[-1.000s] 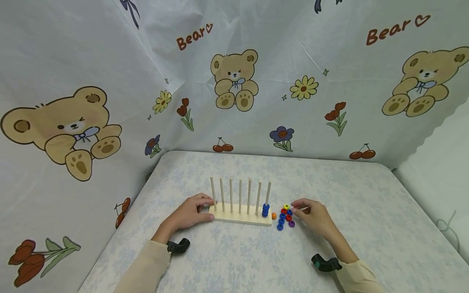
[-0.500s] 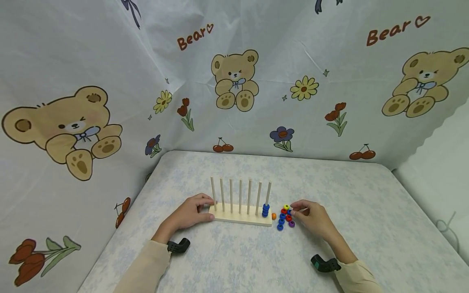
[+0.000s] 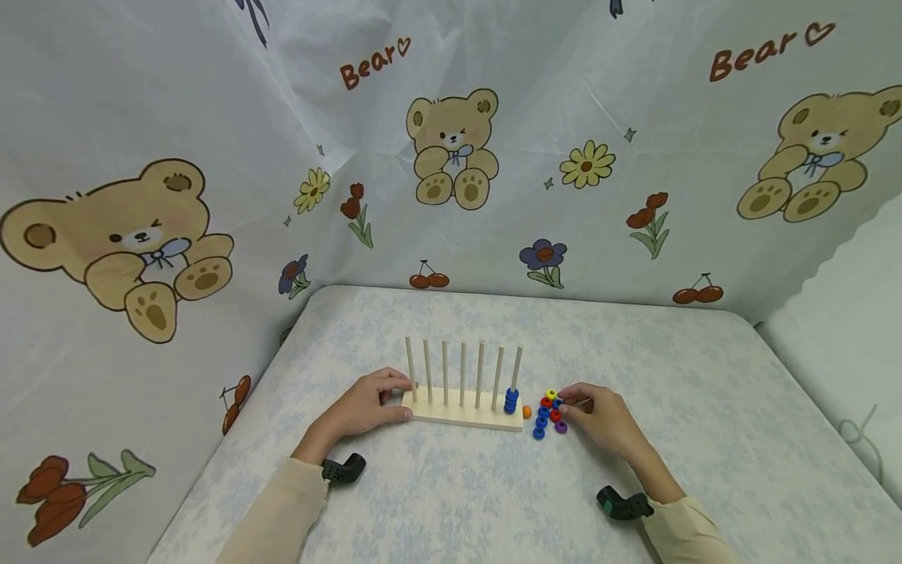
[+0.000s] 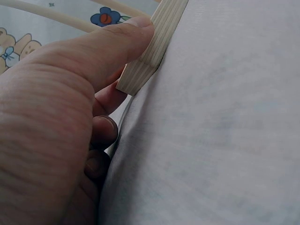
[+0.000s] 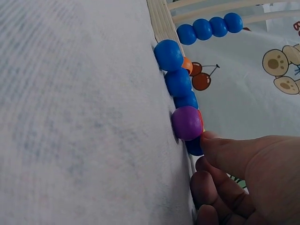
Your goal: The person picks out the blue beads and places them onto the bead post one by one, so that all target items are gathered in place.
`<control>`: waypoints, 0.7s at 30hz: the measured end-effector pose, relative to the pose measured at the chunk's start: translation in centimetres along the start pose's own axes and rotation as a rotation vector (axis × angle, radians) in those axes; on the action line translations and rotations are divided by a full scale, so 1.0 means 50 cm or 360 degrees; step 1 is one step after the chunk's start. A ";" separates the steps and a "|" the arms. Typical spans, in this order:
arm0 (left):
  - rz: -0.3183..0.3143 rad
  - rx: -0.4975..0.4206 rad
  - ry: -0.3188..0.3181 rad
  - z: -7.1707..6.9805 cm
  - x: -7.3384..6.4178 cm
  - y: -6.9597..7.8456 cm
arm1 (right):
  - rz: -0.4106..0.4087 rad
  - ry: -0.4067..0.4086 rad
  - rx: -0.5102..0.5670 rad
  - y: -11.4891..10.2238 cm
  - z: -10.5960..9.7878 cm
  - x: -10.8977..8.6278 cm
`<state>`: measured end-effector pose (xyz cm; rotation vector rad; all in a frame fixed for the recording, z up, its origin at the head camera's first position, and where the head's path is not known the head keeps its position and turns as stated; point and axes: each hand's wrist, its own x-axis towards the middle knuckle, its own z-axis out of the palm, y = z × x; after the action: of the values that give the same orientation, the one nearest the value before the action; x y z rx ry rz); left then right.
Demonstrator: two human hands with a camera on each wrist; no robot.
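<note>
My left hand [image 3: 366, 403] grips the left end of a wooden counting rack [image 3: 458, 409], thumb on the near edge and fingers behind it. Upright pegs stand along its base. Several blue beads [image 5: 202, 29] are stacked on the rightmost peg. My right hand [image 3: 602, 419] is at the loose beads right of the rack, its thumb and finger pinching a blue bead [image 5: 194, 147] low on the table. A purple bead [image 5: 187, 123] partly hides that bead in the right wrist view. The left wrist view shows my thumb on the wooden base [image 4: 157, 42].
Beside the rack's right end lie an orange bead [image 3: 527, 412], a yellow bead [image 3: 551, 394], red beads [image 3: 555, 416] and more blue beads [image 3: 541, 422]. The table [image 3: 437, 493] has a pale patterned cover. A bear-print curtain [image 3: 282, 117] hangs behind it.
My right hand has shifted slightly left, and its fingertips have closed in on a blue bead. The left hand stays on the rack. The head view has tilted slightly.
</note>
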<state>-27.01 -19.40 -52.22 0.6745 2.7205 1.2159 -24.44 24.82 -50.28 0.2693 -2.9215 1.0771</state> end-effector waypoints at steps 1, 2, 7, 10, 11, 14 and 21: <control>-0.0001 -0.0003 -0.0001 0.000 0.000 -0.001 | -0.0002 0.0000 -0.0005 0.000 0.000 0.001; -0.0003 -0.0003 -0.0003 0.000 0.000 -0.001 | -0.0004 -0.0002 -0.0011 0.000 0.001 0.001; -0.0009 0.0007 -0.0006 0.000 -0.001 -0.003 | -0.0021 -0.0010 -0.0030 -0.003 0.002 0.002; -0.0008 0.0013 -0.0007 -0.001 -0.002 -0.002 | -0.0035 -0.0018 -0.0043 -0.004 0.003 0.003; -0.0011 0.0013 -0.0009 -0.002 -0.002 -0.002 | -0.0039 -0.0017 -0.0047 -0.004 0.004 0.003; -0.0024 0.0008 -0.0013 -0.003 -0.002 0.001 | -0.0057 -0.0017 -0.0067 -0.004 0.004 0.003; -0.0015 0.0006 -0.0004 -0.007 0.001 0.004 | -0.0061 -0.0016 -0.0075 -0.008 0.003 0.004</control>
<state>-27.06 -19.51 -51.86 0.6627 2.7216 1.2076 -24.56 24.41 -50.13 0.3295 -2.9332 1.0030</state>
